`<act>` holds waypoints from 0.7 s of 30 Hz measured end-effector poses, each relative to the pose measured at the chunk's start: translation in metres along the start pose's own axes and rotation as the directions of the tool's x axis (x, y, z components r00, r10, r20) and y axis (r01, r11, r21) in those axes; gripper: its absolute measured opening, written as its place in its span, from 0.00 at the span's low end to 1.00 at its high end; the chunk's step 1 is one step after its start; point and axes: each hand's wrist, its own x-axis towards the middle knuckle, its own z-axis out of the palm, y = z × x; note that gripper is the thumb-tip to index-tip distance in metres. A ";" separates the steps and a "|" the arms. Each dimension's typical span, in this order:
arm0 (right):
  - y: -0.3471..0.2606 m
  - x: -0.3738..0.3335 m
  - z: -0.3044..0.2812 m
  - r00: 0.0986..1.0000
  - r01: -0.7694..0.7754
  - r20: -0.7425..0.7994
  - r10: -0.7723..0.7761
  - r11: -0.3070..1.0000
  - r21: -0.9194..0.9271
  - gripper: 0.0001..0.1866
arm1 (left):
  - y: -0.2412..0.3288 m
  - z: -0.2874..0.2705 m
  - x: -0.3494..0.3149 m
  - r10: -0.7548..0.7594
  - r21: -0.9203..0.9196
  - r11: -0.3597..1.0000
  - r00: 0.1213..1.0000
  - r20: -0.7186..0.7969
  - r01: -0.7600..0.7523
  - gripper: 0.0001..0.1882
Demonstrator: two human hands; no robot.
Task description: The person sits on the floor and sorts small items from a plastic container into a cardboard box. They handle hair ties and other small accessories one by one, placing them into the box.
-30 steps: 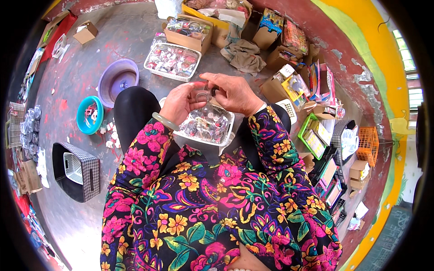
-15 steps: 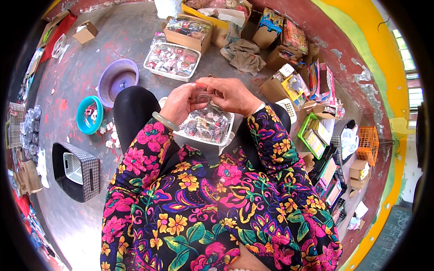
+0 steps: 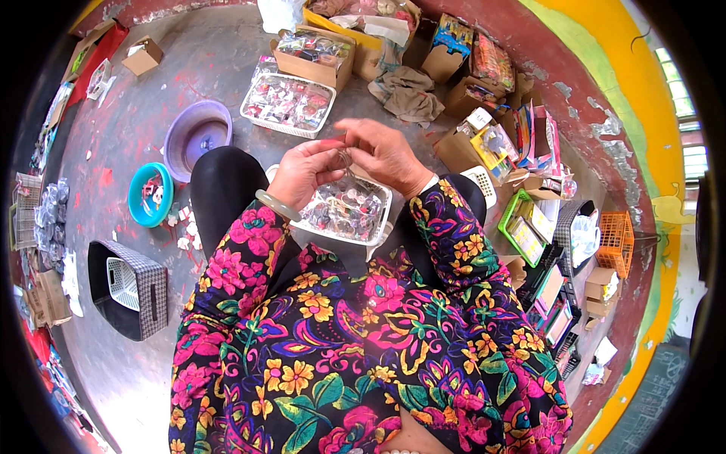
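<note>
My left hand is closed, its thumb and fingers pinching a small, thin, ring-shaped thing that looks clear or shiny. My right hand meets it from the other side, with bent fingers pressed at the same small thing. Its exact kind is too small to make out, and the fingers hide part of it. Something reddish shows at the left fingertips. Below both hands, between my knees, stands a white plastic basket filled with many small, shiny packed trinkets.
Ahead is another white basket of small packets, beside an open cardboard box. A purple basin, a teal basin and a checked storage bin stand at left. Boxes and a green crate line the right.
My right fingers have lifted and shifted slightly at the small ring-shaped thing. My left fingertips have moved a little to the right. The baskets and basins stay put.
</note>
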 end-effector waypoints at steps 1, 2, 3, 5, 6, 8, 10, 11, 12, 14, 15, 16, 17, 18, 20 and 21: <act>0.001 0.001 0.000 0.997 -0.061 -0.045 0.065 0.993 0.098 0.15 | 0.001 0.001 0.000 0.013 -0.002 1.000 1.000 -0.022 -0.013 0.12; 0.004 0.003 0.000 0.988 -0.115 -0.082 0.134 0.973 0.198 0.17 | 0.001 0.000 0.000 0.034 -0.014 0.999 0.999 -0.015 -0.034 0.12; 0.005 0.005 0.000 0.973 -0.163 -0.112 0.204 0.941 0.297 0.18 | 0.001 -0.002 0.001 0.055 -0.026 0.998 0.998 -0.009 -0.055 0.12; 0.005 0.004 -0.005 0.927 -0.358 0.066 0.368 0.820 0.446 0.19 | 0.001 -0.003 0.001 0.087 -0.032 0.996 0.996 0.006 -0.087 0.12; 0.003 0.005 -0.007 0.886 -0.453 0.166 0.432 0.737 0.501 0.19 | 0.001 -0.003 0.000 0.098 -0.026 0.995 0.995 0.013 -0.098 0.12; -0.004 0.005 -0.007 0.861 -0.502 0.201 0.468 0.712 0.492 0.12 | 0.002 -0.002 -0.002 0.112 -0.024 0.993 0.994 0.005 -0.111 0.12; -0.001 0.004 -0.007 0.851 -0.515 0.209 0.483 0.685 0.514 0.09 | 0.002 0.004 -0.002 0.116 -0.033 0.993 0.993 -0.019 -0.117 0.11; 0.001 0.003 -0.007 0.857 -0.502 0.194 0.478 0.686 0.526 0.09 | 0.002 0.005 -0.001 0.114 -0.030 0.993 0.993 -0.027 -0.115 0.10; 0.003 0.003 -0.007 0.863 -0.489 0.180 0.473 0.686 0.539 0.09 | 0.002 0.006 -0.001 0.111 -0.026 0.993 0.993 -0.037 -0.112 0.10; 0.006 0.002 -0.005 0.868 -0.474 0.165 0.468 0.685 0.554 0.08 | 0.002 0.005 -0.001 0.096 -0.006 0.995 0.994 -0.061 -0.096 0.10; 0.008 0.001 -0.005 0.868 -0.473 0.162 0.469 0.684 0.555 0.08 | 0.002 0.003 -0.001 0.083 0.009 0.997 0.994 -0.073 -0.082 0.11; 0.010 0.001 -0.004 0.868 -0.472 0.159 0.470 0.684 0.556 0.08 | 0.001 0.002 -0.001 0.070 0.024 0.997 0.994 -0.085 -0.068 0.11; 0.011 0.001 -0.004 0.872 -0.457 0.149 0.466 0.668 0.587 0.08 | 0.001 0.002 0.000 0.072 0.034 0.997 0.994 -0.078 -0.070 0.10; 0.012 0.001 -0.003 0.876 -0.442 0.140 0.462 0.650 0.618 0.07 | 0.002 0.003 -0.001 0.075 0.045 0.996 0.994 -0.074 -0.072 0.10; 0.013 0.002 -0.002 0.885 -0.407 0.117 0.450 0.629 0.662 0.07 | 0.003 0.005 -0.002 0.056 0.064 0.997 0.995 -0.081 -0.051 0.10; 0.013 0.003 -0.001 0.891 -0.388 0.102 0.442 0.627 0.676 0.07 | 0.003 0.006 -0.003 0.034 0.071 0.997 0.995 -0.093 -0.027 0.10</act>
